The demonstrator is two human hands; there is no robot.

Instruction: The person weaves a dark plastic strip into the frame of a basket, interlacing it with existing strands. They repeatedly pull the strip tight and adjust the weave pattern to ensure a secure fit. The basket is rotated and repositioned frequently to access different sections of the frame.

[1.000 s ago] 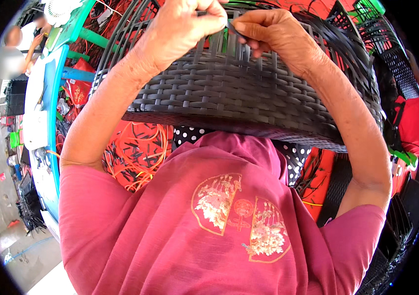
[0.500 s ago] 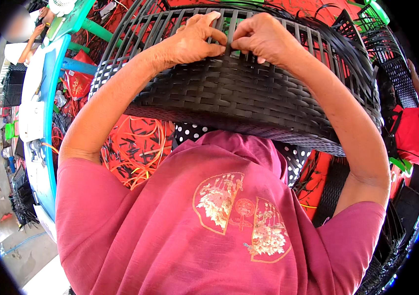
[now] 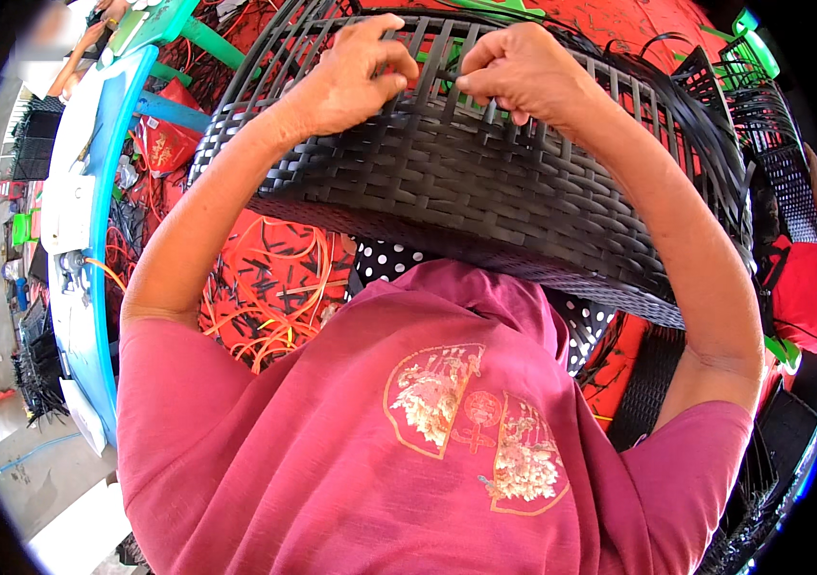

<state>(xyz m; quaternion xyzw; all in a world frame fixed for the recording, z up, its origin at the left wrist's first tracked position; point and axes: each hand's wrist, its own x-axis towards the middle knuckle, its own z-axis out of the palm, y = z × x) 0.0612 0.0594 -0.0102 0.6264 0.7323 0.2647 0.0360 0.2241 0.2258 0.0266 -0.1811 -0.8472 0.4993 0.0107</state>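
A large black woven basket (image 3: 447, 182) rests across my lap, its lower wall densely woven and its upper part bare upright slats. At its upper middle, my right hand (image 3: 528, 75) pinches a flat black weaving strip (image 3: 447, 77) between thumb and fingers. My left hand (image 3: 356, 79) is beside it on the left, fingers curved and apart, close to the slats. No held thing shows in the left hand. The right hand's lower fingers curl over the weave's top edge.
Loose black strips (image 3: 682, 115) trail at the basket's right. A blue-edged table (image 3: 106, 249) stands on the left. Orange strands (image 3: 279, 316) and black scraps litter the red floor. More black wickerwork (image 3: 787, 182) and a person's red garment (image 3: 797, 297) are at the right; another person is at the upper left.
My left hand has shifted left, away from my right hand, and its fingers have spread. My right hand remains at the slats, still pinching. The whole view has shifted slightly.
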